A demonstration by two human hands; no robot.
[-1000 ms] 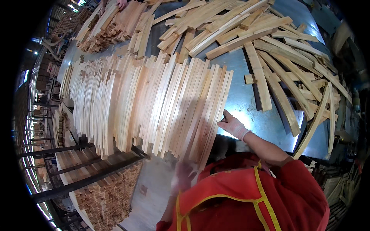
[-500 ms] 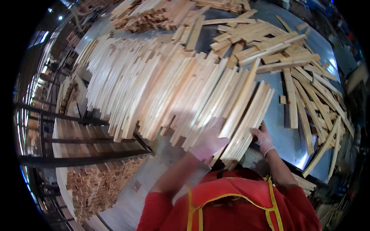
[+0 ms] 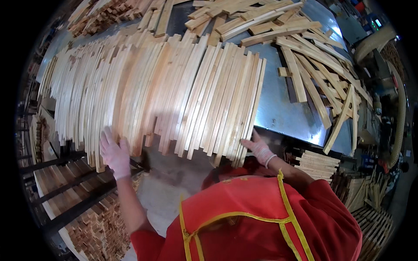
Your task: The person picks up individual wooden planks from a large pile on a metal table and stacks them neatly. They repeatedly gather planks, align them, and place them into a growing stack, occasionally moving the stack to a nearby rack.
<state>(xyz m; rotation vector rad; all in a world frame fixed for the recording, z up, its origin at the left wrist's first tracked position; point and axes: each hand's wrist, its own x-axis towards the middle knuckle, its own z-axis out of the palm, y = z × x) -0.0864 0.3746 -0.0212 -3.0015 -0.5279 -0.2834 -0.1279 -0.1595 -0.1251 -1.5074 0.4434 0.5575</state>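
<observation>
At the near ends of a wide row of long, pale, flat-laid wooden strips, the left hand, in a thin whitish glove, lies against the strips with its thumb spread from its fingers. The right hand, gloved alike, is at the row's right-hand edge, its thumb over the outermost strips; its other fingers are partly hidden, so I cannot tell whether it pinches them. The row stretches between the hands, on past the left one and away beyond both.

Just below the hands, a red cloth apron with yellow trim covers the person's front. Below the left hand, a dark metal bar crosses a tall stack of brown wooden pieces, whose base is cut off. Beyond the right hand shows a shiny blue-grey metal table, bearing a jumbled heap of pale wooden boards; many overlap too closely to tell apart. Far beyond the left hand, a pile of brownish wooden lengths leaves the upper edge.
</observation>
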